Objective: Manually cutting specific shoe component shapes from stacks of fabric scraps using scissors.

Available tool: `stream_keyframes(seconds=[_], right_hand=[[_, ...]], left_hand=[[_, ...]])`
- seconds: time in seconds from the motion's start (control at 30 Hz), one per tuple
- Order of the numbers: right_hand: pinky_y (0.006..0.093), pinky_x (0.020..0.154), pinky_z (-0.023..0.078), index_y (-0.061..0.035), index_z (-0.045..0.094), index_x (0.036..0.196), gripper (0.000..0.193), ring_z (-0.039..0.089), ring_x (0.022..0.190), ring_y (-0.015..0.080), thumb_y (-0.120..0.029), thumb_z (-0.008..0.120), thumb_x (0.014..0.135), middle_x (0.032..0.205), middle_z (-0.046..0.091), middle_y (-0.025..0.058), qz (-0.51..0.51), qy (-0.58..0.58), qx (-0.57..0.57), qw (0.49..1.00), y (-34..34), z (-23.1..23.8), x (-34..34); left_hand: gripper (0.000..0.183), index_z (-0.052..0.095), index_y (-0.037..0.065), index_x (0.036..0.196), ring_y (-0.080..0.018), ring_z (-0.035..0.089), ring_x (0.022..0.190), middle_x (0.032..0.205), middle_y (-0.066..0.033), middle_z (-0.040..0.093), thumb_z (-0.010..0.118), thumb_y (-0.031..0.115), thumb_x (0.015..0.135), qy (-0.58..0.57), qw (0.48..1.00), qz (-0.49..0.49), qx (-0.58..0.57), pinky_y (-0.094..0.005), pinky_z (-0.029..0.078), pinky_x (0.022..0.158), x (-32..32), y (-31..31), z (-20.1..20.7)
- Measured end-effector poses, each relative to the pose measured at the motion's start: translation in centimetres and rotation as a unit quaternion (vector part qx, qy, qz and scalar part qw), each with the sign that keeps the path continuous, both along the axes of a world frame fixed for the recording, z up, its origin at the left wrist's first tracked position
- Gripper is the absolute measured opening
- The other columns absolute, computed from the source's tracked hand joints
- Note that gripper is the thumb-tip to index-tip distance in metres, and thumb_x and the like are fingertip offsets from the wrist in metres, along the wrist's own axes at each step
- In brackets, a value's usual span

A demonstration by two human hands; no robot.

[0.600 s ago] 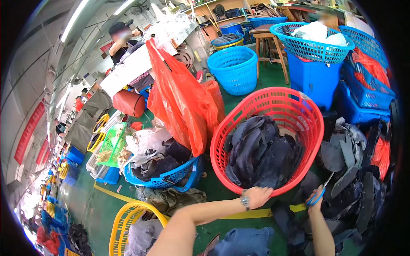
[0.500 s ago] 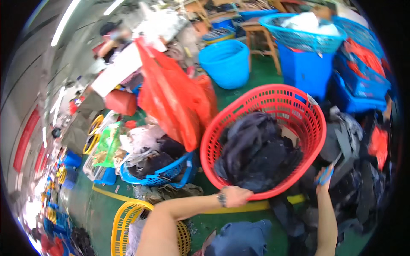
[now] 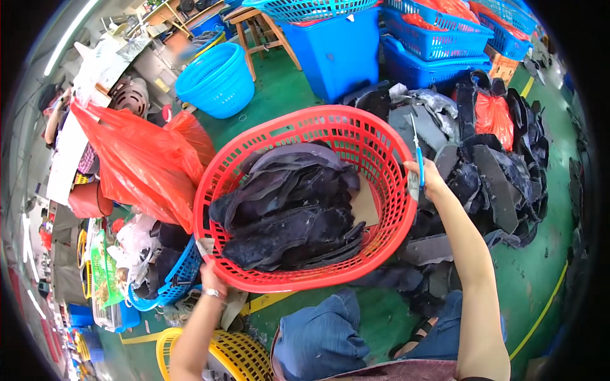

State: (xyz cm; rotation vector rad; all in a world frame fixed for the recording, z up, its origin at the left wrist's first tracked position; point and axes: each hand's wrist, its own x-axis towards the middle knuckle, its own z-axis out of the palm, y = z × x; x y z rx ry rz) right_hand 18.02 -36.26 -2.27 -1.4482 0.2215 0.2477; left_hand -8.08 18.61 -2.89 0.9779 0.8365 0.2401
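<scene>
The red basket (image 3: 305, 281) fills the middle of the frame, its open top facing up at the camera, over a green floor (image 3: 530, 298). Dark pieces (image 3: 292, 203) lie layered inside it, with a flat tan piece (image 3: 364, 202) beside them toward the right wall. The left hand (image 3: 211, 277) is closed on the rim at the basket's lower left. The right hand (image 3: 433, 181) grips the scissors (image 3: 420, 162), blades pointing up, at the right rim; whether its fingers also clasp the rim, I cannot tell.

On the floor at centre right spreads a heap (image 3: 492, 184) of dark scraps, a small red bag (image 3: 494, 120) among them. A yellow line (image 3: 540, 320) crosses the floor at lower right. Blue baskets (image 3: 438, 41) holding red plastic stand stacked at upper right, next to a tall blue bin (image 3: 337, 60) at top centre. A round blue basket (image 3: 216, 82) and a wooden stool (image 3: 262, 28) stand at upper left of centre. A large red bag (image 3: 143, 168) slumps at left, above a blue basket (image 3: 166, 293) of scraps. At the bottom, a yellow basket (image 3: 251, 359) sits beside the person's jeans (image 3: 324, 330). A strip light (image 3: 67, 41) shines at upper left.
</scene>
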Motion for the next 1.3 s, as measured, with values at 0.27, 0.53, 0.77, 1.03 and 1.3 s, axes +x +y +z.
stream_keyframes(seconds=[0.27, 0.53, 0.77, 1.03, 1.3], right_hand=[[0.03, 0.061, 0.047, 0.0011, 0.054, 0.094, 0.031, 0.058, 0.066, 0.0153, -0.017, 0.065, 0.072, 0.078, 0.06, 0.0069, -0.014, 0.047, 0.011, 0.999, -2.1, 1.5, -1.4], [0.0324, 0.081, 0.043, 0.0005, 0.049, 0.109, 0.042, 0.055, 0.089, 0.0176, -0.018, 0.065, 0.075, 0.1, 0.059, 0.0085, -0.091, 0.003, 0.055, 0.994, 4.1, -1.1, -7.2], [0.0266, 0.062, 0.045, -0.0043, 0.052, 0.099, 0.028, 0.055, 0.071, 0.0127, -0.021, 0.063, 0.08, 0.084, 0.057, 0.0035, -0.066, 0.113, 0.156, 0.979, 13.3, -0.7, -15.3], [0.0251, 0.048, 0.042, -0.0055, 0.046, 0.093, 0.022, 0.048, 0.05, 0.0122, -0.017, 0.059, 0.079, 0.07, 0.049, 0.0036, 0.017, 0.105, 0.065, 0.992, 10.5, -2.7, -16.5], [0.0209, 0.043, 0.036, -0.0049, 0.047, 0.091, 0.026, 0.043, 0.047, 0.0065, -0.019, 0.063, 0.077, 0.061, 0.046, -0.0009, 0.002, 0.115, -0.081, 0.99, 1.0, -5.8, -14.4]], left_hand=[[0.056, 0.043, 0.005, 0.113, -0.025, 0.053, 0.089, 0.104, -0.0083, 0.053, 0.049, -0.008, 0.059, -0.015, 0.948, 0.025, 0.318, -0.0339, 0.048, 0.07, 8.1, -5.5, -3.3], [0.069, 0.023, 0.0, 0.13, -0.0283, 0.043, 0.111, 0.126, -0.0191, 0.037, 0.056, -0.002, 0.069, -0.003, 0.871, 0.065, 0.486, -0.0359, 0.035, 0.094, 19.9, -2.5, -3.2], [0.089, 0.007, 0.008, 0.137, -0.0251, 0.035, 0.118, 0.135, -0.0123, 0.026, 0.05, -0.015, 0.063, -0.077, 0.948, 0.037, 0.308, -0.0356, 0.03, 0.099, 10.7, -18.2, 0.7], [0.074, 0.016, -0.001, 0.134, -0.0277, 0.038, 0.117, 0.13, -0.0188, 0.035, 0.05, -0.007, 0.069, 0.014, 0.834, -0.034, 0.55, -0.0349, 0.031, 0.098, 13.6, 3.2, 0.8], [0.062, 0.037, -0.001, 0.124, -0.0377, 0.034, 0.119, 0.127, -0.0208, 0.038, 0.054, 0.036, 0.078, -0.094, 0.421, -0.352, 0.83, -0.0502, 0.022, 0.099, 11.1, -17.2, 5.4]])
